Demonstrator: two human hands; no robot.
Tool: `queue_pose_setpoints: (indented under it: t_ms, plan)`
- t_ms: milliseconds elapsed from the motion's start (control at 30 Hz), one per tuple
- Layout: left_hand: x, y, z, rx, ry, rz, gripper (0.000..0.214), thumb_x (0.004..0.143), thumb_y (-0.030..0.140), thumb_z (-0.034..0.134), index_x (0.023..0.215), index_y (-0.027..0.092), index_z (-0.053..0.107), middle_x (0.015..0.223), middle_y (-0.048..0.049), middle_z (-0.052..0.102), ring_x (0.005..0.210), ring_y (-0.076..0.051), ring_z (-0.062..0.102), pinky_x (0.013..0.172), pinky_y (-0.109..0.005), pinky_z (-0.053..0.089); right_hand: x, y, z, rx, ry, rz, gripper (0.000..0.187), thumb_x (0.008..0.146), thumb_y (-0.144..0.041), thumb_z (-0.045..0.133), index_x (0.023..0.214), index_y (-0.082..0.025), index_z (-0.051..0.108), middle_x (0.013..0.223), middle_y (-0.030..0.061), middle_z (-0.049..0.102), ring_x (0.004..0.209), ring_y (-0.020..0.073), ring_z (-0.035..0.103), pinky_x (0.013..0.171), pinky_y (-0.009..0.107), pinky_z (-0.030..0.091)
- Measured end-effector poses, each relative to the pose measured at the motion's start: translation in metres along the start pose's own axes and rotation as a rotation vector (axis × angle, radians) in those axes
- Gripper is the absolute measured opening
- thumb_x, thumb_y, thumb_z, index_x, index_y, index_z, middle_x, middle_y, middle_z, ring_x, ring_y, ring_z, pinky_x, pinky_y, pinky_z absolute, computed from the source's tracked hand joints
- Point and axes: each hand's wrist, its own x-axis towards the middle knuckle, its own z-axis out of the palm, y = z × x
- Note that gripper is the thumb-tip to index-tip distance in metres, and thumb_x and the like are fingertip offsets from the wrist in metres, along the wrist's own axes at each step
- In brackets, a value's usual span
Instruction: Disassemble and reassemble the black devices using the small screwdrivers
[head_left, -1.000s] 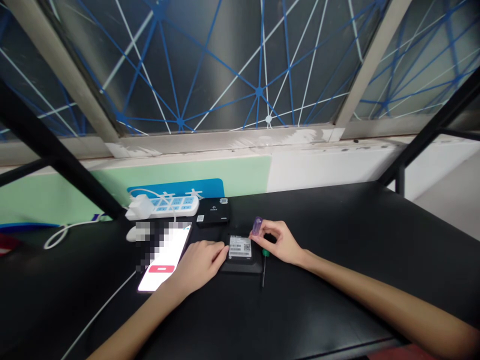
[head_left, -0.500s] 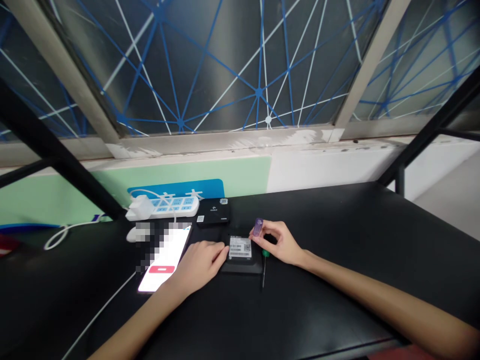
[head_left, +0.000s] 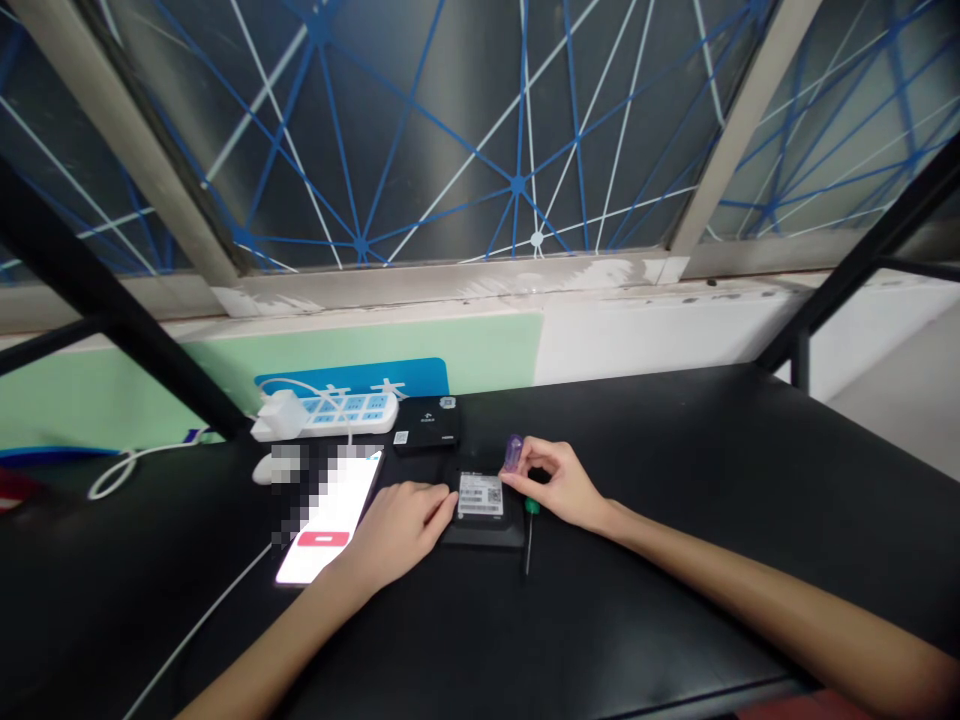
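A small black device with a white label lies flat on the black table. My left hand rests on its left edge, fingers laid flat against it. My right hand pinches a small purple-handled screwdriver upright at the device's far right corner. Beside the device, under my right hand, lies a second screwdriver with a green handle.
A lit phone lies left of the device with a white cable running to it. Behind stand a white power strip and a black box. A window sill and black frame posts border the table.
Almost nothing moved. My right hand shifted the purple screwdriver very slightly; the left hand and device stayed put.
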Motion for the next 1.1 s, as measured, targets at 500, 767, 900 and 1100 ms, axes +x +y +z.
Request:
queue_pose_setpoints:
  t_ms: [500,767,900,1100]
  plan:
    - [0.0009,-0.0003,0.0008,0.003,-0.01,-0.008,0.041,0.103,0.034,0.033,0.068,0.02,0.049,0.068,-0.0003,0.062,0.063,-0.018,0.06,0.057,-0.027,0.026,-0.0008,-0.0002,0.0003,-0.01,-0.021,-0.028,0.018,0.085,-0.032,0.07,0.082,-0.015,0.065,0.074,0.003,0.065,0.063,0.0125,0.058,0.063,0.026,0.05]
    - [0.0002,0.0003,0.0006,0.013,-0.004,-0.005,0.042,0.103,0.035,0.032,0.068,0.02,0.05,0.068,-0.0003,0.062,0.063,-0.018,0.06,0.057,-0.028,0.027,-0.0009,0.0002,-0.0001,0.003,-0.018,-0.018,0.019,0.082,-0.031,0.073,0.083,-0.016,0.062,0.075,0.0025,0.064,0.063,0.0125,0.057,0.063,0.026,0.051]
    - [0.0004,-0.0001,0.0008,0.013,-0.004,-0.004,0.042,0.103,0.034,0.033,0.067,0.02,0.05,0.067,0.0,0.061,0.062,-0.018,0.059,0.056,-0.028,0.026,-0.0012,-0.0037,-0.0008,0.0,-0.044,-0.04,0.017,0.087,-0.031,0.068,0.088,-0.014,0.066,0.081,0.0056,0.067,0.066,0.0131,0.058,0.066,0.028,0.051]
    - [0.0005,-0.0009,0.0013,0.012,-0.004,-0.008,0.041,0.103,0.035,0.033,0.068,0.02,0.049,0.067,0.0002,0.062,0.062,-0.018,0.06,0.057,-0.028,0.027,-0.001,-0.0018,-0.0002,-0.002,-0.023,-0.027,0.018,0.085,-0.032,0.069,0.084,-0.014,0.068,0.076,0.0046,0.067,0.063,0.0132,0.058,0.064,0.027,0.051]
